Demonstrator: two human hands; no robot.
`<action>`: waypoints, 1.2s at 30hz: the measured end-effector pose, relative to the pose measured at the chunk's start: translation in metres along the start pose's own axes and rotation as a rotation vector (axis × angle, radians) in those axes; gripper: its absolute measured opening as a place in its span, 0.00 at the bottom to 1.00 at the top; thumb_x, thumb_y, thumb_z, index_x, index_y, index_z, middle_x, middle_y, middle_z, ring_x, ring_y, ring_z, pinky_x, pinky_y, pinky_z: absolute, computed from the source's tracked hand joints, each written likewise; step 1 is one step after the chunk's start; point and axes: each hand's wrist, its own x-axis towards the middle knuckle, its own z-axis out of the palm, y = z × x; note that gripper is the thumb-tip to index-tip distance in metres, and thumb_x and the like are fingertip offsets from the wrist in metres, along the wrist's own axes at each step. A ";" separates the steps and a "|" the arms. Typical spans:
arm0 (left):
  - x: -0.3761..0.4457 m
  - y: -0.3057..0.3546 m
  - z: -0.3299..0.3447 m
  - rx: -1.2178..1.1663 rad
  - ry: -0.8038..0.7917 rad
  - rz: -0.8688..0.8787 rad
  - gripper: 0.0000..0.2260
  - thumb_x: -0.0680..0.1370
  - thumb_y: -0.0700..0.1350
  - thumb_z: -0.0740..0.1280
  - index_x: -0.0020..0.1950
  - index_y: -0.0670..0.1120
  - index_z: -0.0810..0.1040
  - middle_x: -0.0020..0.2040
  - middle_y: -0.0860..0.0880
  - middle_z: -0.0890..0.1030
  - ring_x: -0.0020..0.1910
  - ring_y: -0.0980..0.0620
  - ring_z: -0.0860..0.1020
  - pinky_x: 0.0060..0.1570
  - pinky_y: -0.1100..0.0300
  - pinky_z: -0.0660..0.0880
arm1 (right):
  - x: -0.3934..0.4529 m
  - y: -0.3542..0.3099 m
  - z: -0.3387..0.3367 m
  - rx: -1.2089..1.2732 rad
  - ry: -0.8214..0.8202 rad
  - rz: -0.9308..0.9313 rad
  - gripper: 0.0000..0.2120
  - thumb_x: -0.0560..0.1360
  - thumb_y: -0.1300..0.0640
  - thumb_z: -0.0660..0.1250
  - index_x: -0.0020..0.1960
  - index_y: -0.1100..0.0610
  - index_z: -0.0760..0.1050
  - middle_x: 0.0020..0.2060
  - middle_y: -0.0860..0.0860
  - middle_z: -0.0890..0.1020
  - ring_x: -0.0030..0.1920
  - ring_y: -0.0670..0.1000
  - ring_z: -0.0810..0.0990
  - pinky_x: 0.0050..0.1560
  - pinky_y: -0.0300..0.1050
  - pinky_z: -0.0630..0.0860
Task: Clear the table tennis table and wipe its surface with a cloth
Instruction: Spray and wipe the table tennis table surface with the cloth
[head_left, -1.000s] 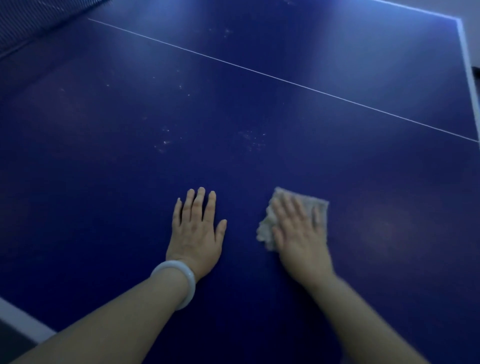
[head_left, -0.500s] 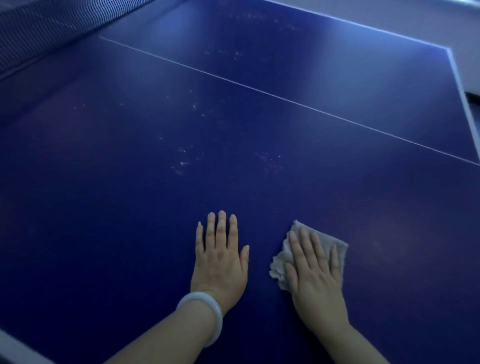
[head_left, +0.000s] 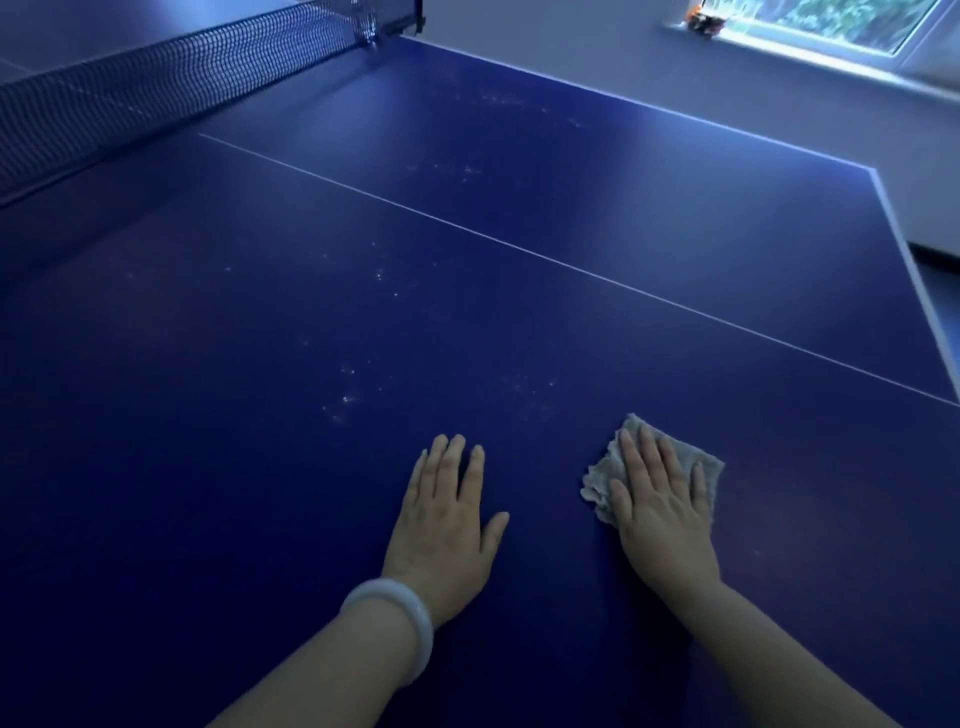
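Head view, crumpled grey cloth (head_left: 602, 478) under flat right hand (head_left: 660, 512), left hand (head_left: 441, 525) spread flat on speckled blue table (head_left: 311, 312)

I see a dim room with a strong blue cast. Daylight enters through the window (head_left: 831, 23) at one o'clock, the brightest spot, washed out along its sill. It throws a pale glare band across the table (head_left: 571, 135) toward twelve o'clock, while the near half stays dark. The net (head_left: 156, 88) at eleven o'clock is shadowed and slightly soft. The left hand (head_left: 441, 525) and right hand (head_left: 660, 509) cast faint, diffuse shadows. Straight lines bow toward the edges from the wide lens. Fine detail is smeared, and the cloth (head_left: 602, 478) looks grainy.
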 end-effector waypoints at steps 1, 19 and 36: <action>0.013 -0.002 -0.001 0.025 -0.006 -0.009 0.33 0.81 0.62 0.43 0.79 0.46 0.38 0.79 0.46 0.39 0.78 0.47 0.35 0.76 0.50 0.35 | 0.007 0.005 -0.001 0.006 -0.002 -0.019 0.28 0.78 0.40 0.32 0.77 0.42 0.32 0.75 0.39 0.33 0.75 0.41 0.29 0.74 0.49 0.28; 0.031 -0.006 -0.001 0.033 0.008 -0.032 0.31 0.79 0.62 0.49 0.76 0.45 0.65 0.76 0.43 0.65 0.76 0.44 0.60 0.71 0.46 0.52 | 0.269 0.011 -0.056 0.377 -0.097 0.436 0.28 0.83 0.46 0.48 0.80 0.55 0.48 0.80 0.54 0.46 0.79 0.57 0.44 0.76 0.58 0.41; 0.031 -0.004 -0.004 0.025 -0.018 -0.072 0.33 0.79 0.64 0.43 0.79 0.49 0.55 0.79 0.48 0.55 0.78 0.51 0.46 0.75 0.52 0.41 | 0.200 0.041 -0.029 0.013 -0.026 0.114 0.29 0.80 0.37 0.43 0.79 0.43 0.44 0.79 0.43 0.42 0.78 0.58 0.40 0.71 0.71 0.35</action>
